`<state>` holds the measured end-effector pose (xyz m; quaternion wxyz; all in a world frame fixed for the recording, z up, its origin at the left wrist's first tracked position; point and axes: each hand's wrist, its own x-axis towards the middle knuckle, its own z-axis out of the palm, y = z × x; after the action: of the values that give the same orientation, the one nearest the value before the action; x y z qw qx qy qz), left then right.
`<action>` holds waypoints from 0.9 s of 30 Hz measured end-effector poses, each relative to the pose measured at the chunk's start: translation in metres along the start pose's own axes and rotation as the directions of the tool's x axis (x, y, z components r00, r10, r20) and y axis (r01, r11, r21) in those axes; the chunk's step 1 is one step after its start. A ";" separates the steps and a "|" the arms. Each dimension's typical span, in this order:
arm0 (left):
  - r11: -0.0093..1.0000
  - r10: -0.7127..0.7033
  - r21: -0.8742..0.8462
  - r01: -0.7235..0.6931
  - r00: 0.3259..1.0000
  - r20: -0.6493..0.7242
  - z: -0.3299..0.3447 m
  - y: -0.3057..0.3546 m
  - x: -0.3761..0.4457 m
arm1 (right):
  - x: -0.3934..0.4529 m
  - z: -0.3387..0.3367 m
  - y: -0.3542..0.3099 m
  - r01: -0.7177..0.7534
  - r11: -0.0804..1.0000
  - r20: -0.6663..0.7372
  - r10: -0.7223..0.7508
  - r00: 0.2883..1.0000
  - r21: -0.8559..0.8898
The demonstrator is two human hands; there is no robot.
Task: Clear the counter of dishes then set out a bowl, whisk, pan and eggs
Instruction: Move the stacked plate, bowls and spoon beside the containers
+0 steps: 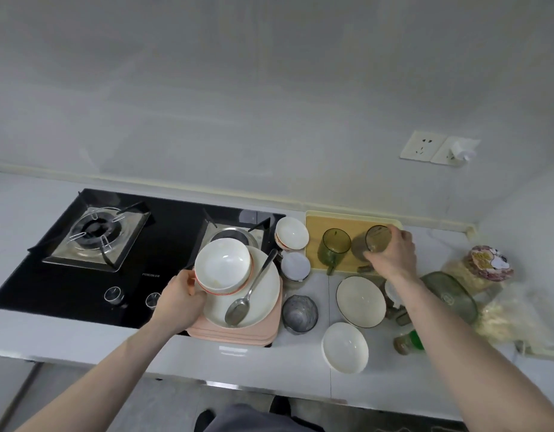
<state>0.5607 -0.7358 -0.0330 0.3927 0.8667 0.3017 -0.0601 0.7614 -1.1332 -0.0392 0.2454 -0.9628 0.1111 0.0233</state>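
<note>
the left hand (179, 296) is closing its grip on the rim of a stack of white bowls (223, 265), which is sitting on a white plate (263, 294) beside a metal spoon (247, 294). the plate is resting on pink trays (235, 333) at the hob's (82, 244) right edge. the right hand (391, 255) is wrapping its grip around a green glass (377, 238) over the wooden board (335, 222), next to a green mug (335, 244). more white bowls (360, 300) are lying on the desk (82, 341) near the front.
</note>
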 end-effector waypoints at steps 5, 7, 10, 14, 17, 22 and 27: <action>1.000 -0.018 -0.003 0.018 0.999 -0.036 0.010 0.000 0.002 | 0.048 0.018 0.011 -0.055 0.990 0.075 0.065 0.995 -0.130; 1.000 -0.030 -0.006 0.029 0.999 -0.042 0.013 -0.002 0.003 | 0.059 0.024 0.013 -0.048 0.986 0.097 0.064 0.993 -0.161; 0.999 -0.042 -0.003 0.042 0.998 -0.046 0.016 -0.004 0.005 | 0.070 0.033 0.014 -0.019 0.984 0.139 0.044 0.989 -0.176; 0.999 -0.047 -0.003 0.047 0.996 -0.072 0.019 -0.003 0.005 | 0.077 0.045 0.010 -0.017 0.978 0.164 0.052 0.985 -0.206; 0.999 -0.044 0.003 0.044 0.995 -0.093 0.022 -0.003 0.005 | 0.079 0.048 0.009 -0.019 0.979 0.175 0.055 0.983 -0.204; 1.000 -0.014 0.016 0.015 0.995 -0.101 0.022 -0.006 0.006 | 0.060 0.031 -0.006 0.024 0.994 0.074 -0.016 0.997 -0.108; 1.000 0.014 0.024 -0.012 0.995 -0.095 0.020 -0.009 0.007 | -0.043 0.043 -0.037 0.508 0.839 0.078 -0.529 0.845 0.194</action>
<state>0.5640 -0.7428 -0.0547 0.3679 0.8752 0.3136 -0.0197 0.7283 -1.0727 -0.0558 0.3283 -0.9294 -0.1683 0.0083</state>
